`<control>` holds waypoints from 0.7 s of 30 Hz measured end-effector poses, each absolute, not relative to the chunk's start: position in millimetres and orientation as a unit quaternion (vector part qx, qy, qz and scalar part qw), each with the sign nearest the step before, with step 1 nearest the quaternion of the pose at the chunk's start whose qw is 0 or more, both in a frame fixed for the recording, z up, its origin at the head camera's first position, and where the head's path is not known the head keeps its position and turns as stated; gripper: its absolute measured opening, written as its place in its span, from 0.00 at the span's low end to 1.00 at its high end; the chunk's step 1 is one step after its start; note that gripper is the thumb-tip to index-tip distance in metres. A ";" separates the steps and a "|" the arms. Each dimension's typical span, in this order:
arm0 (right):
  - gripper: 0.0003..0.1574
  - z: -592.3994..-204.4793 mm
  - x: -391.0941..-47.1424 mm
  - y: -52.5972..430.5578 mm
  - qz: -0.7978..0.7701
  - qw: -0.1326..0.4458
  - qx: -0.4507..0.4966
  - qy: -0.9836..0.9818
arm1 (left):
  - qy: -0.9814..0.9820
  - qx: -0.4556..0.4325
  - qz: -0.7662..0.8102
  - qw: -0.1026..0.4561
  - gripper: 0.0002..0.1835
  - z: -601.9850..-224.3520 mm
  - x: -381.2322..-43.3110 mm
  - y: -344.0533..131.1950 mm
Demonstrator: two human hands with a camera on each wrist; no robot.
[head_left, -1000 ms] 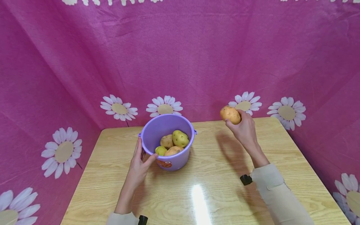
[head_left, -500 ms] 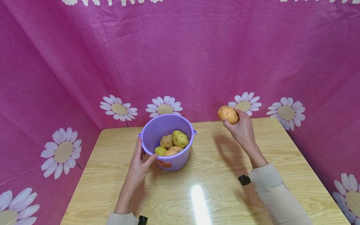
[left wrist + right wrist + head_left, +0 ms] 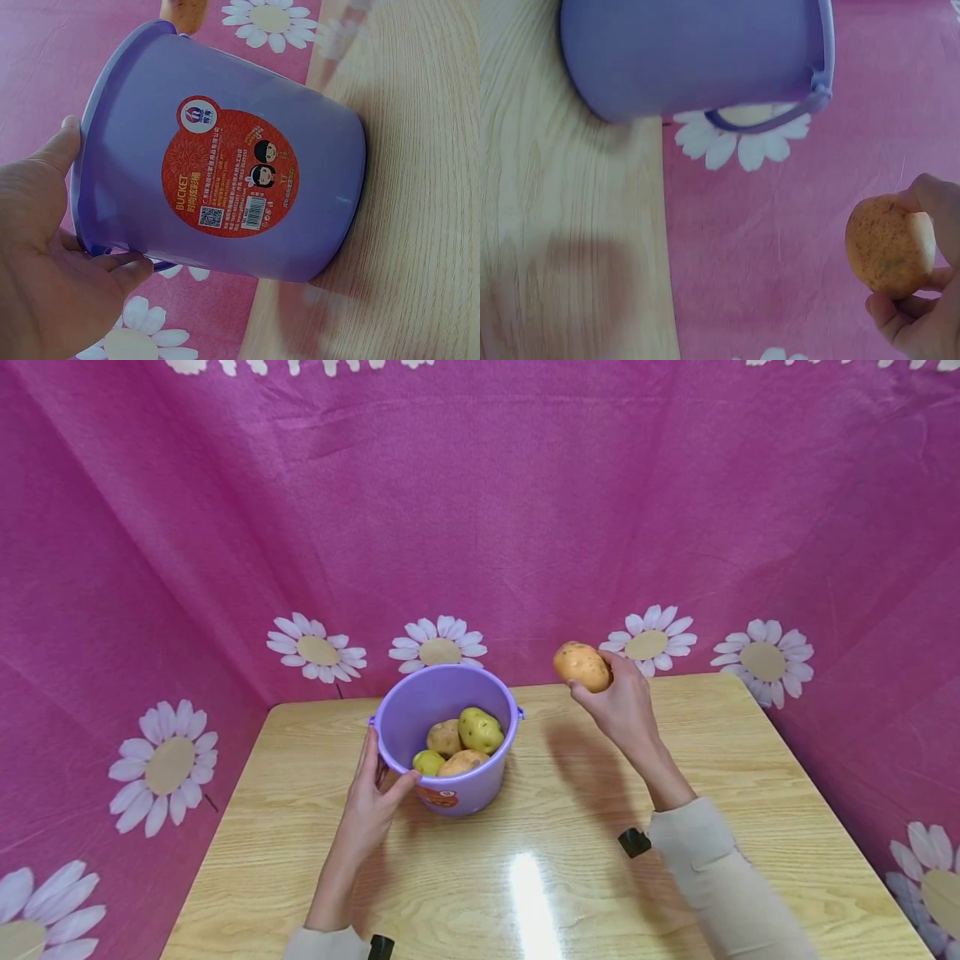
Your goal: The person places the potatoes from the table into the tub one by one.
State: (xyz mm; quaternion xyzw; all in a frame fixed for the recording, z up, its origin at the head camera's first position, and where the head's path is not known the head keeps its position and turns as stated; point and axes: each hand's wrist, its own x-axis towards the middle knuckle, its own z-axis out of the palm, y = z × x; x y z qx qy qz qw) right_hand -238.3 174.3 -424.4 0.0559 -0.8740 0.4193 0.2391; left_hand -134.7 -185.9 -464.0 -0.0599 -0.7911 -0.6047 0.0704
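Observation:
A purple bucket [image 3: 480,789] stands upright on the wooden table, a round red label [image 3: 232,169] on its side. Inside lie several potatoes, among them a greenish one [image 3: 481,730], a brown one [image 3: 444,737] and a tan one [image 3: 463,762]. My left hand [image 3: 371,806] grips the bucket's rim at the near left, thumb on the edge and fingers along the outside. To the right of the bucket, raised over the table, my right hand [image 3: 622,697] holds a light-brown potato [image 3: 582,666] between thumb and fingers. In the right wrist view that potato [image 3: 890,246] shows dark specks.
The table [image 3: 585,877] has a pale wood top. A pink cloth [image 3: 525,527] with white daisies hangs behind it and along both sides. The bucket's handle [image 3: 769,124] hangs down at its back.
My right hand has moved left with the potato, closer to the bucket. My left hand and the bucket have stayed where they were.

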 end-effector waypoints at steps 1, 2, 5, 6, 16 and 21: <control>0.38 -423.5 -237.4 171.4 0.420 0.240 0.060 -0.873 | -0.791 -0.059 -0.605 0.070 0.51 -464.0 -134.6 -185.9; 0.37 -422.4 -236.4 168.3 0.422 0.241 0.064 -0.872 | -0.791 -0.059 -0.605 0.069 0.51 -464.0 -134.6 -185.9; 0.37 -419.4 -234.1 159.7 0.422 0.243 0.075 -0.870 | -0.790 -0.060 -0.606 0.068 0.51 -464.0 -134.5 -185.8; 0.37 -418.3 -233.3 156.7 0.423 0.242 0.078 -0.870 | -0.791 -0.060 -0.606 0.067 0.51 -464.1 -134.5 -185.8; 0.38 -408.6 -226.9 131.2 0.425 0.222 0.102 -0.871 | -0.792 -0.064 -0.602 0.074 0.51 -464.6 -134.3 -186.0; 0.38 -404.9 -225.9 120.7 0.423 0.225 0.110 -0.871 | -0.792 -0.061 -0.603 0.069 0.51 -464.8 -134.9 -186.2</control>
